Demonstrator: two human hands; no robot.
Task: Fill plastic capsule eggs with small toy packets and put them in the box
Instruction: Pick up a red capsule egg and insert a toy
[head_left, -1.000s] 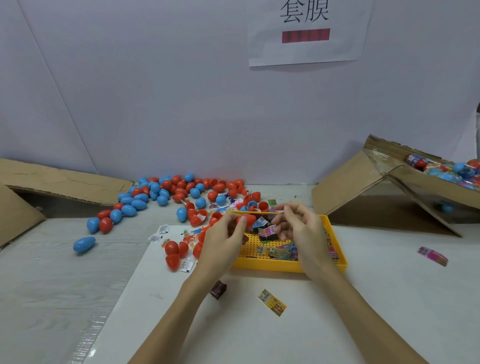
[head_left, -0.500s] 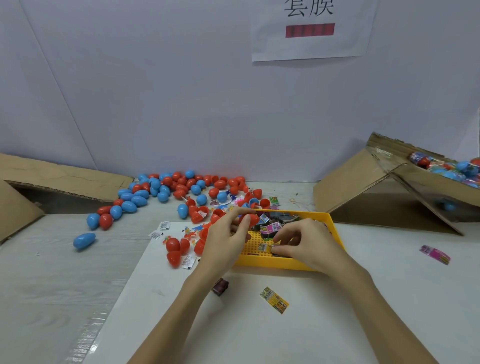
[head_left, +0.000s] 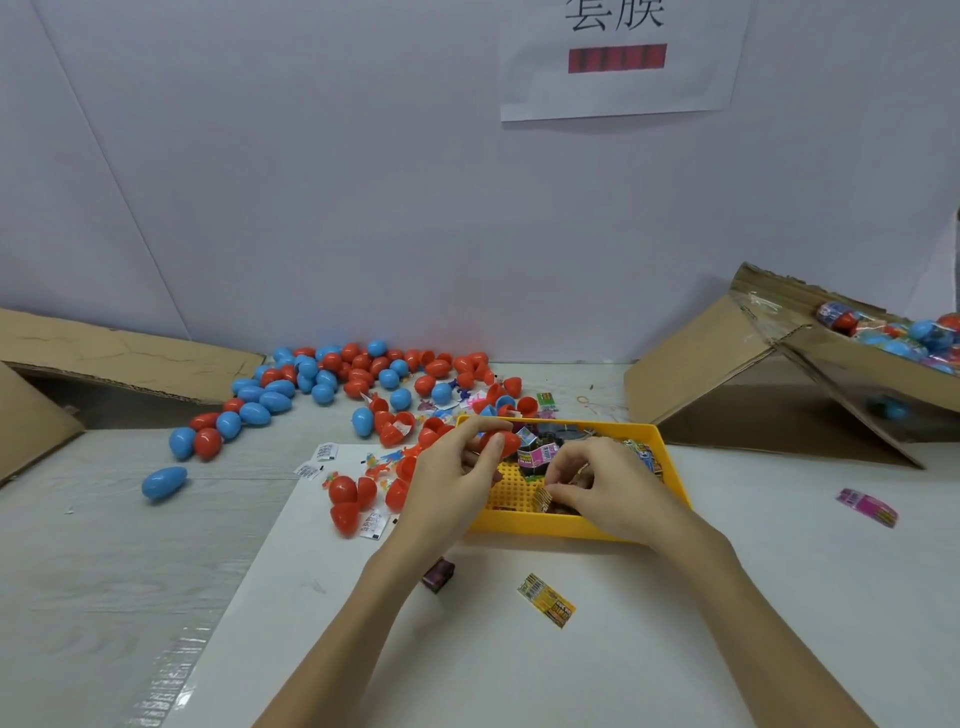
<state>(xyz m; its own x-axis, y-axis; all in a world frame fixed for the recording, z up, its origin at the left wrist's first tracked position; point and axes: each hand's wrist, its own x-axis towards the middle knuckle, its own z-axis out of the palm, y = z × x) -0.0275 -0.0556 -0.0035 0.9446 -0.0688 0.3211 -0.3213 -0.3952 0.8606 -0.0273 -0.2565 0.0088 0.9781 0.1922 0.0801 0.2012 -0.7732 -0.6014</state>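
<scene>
A heap of red and blue eggs (head_left: 363, 379) lies far left on the table. The left hand (head_left: 457, 478) pinches a red egg (head_left: 508, 442) over the yellow tray (head_left: 670, 457). The right hand (head_left: 602, 483), fingers curled, pinches a small packet (head_left: 542, 500) inside the tray (more packets there). The box (head_left: 852, 374) of filled eggs sits far right.
</scene>
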